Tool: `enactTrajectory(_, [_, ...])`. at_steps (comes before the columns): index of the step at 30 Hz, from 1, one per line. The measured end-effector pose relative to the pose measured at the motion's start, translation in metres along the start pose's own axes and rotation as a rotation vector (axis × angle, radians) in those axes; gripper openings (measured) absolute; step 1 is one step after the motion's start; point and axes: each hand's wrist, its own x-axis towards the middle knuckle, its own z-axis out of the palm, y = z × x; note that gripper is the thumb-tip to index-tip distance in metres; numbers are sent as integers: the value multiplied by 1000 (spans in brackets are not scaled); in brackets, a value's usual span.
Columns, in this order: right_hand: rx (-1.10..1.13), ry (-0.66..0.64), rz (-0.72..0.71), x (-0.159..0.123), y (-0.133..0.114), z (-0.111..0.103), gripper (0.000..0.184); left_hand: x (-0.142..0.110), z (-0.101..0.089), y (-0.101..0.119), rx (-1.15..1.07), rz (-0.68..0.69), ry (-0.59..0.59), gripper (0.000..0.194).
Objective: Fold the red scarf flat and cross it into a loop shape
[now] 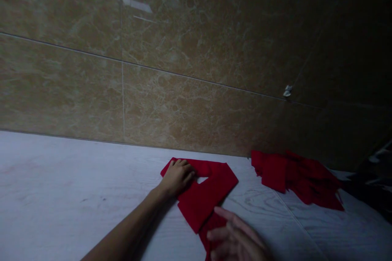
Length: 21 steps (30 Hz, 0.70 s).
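A strip of red cloth (200,200) lies on the pale, wood-grained surface, folded over into a loop with a small gap in the middle. Its lower end runs out of the bottom of the view. My left hand (177,177) rests on the loop's left corner, fingers laid over the fabric and thumb apart. Over the lower end hovers my right hand (237,238), its fingers spread and slightly blurred. Whether the right fingertips touch the cloth I cannot tell.
To the right, a crumpled heap of red cloth (300,179) lies by the wall. A brown marbled tile wall (183,102) rises behind the pale surface (76,187). A small white object (287,91) sits on the wall. Dark, unclear material (370,187) fills the right edge.
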Motion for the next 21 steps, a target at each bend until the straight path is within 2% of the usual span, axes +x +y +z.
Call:
enactTrajectory(2, [-361, 168, -209, 15, -33, -18, 69, -2, -3, 13, -17, 16, -14, 37])
enactTrajectory(4, [-871, 283, -451, 42, -60, -35, 75, -4, -4, 28, -52, 34, -46, 37])
enactTrajectory(5, [-967, 302, -494, 58, -70, -43, 77, -6, -3, 35, -75, 51, -64, 37])
enactTrajectory(7, [-1099, 287, -524, 91, -80, -57, 77, -10, 0, 47, -128, 117, -111, 39])
enactTrajectory(10, [-1272, 215, -496, 132, -78, -72, 68, -16, 8, 55, -166, 218, -253, 49])
enactTrajectory(12, [-1373, 174, -478, 150, -72, -80, 63, -20, 14, 56, -153, 238, -350, 56])
enactTrajectory(14, [-1446, 148, -475, 162, -65, -87, 60, -22, 18, 55, -141, 224, -399, 60])
enactTrajectory(18, [-1513, 135, -487, 176, -53, -99, 60, -19, 15, 55, -150, 232, -402, 60])
enactTrajectory(21, [-1508, 167, -496, 181, -52, -103, 61, -7, 7, 44, -127, 253, -283, 49])
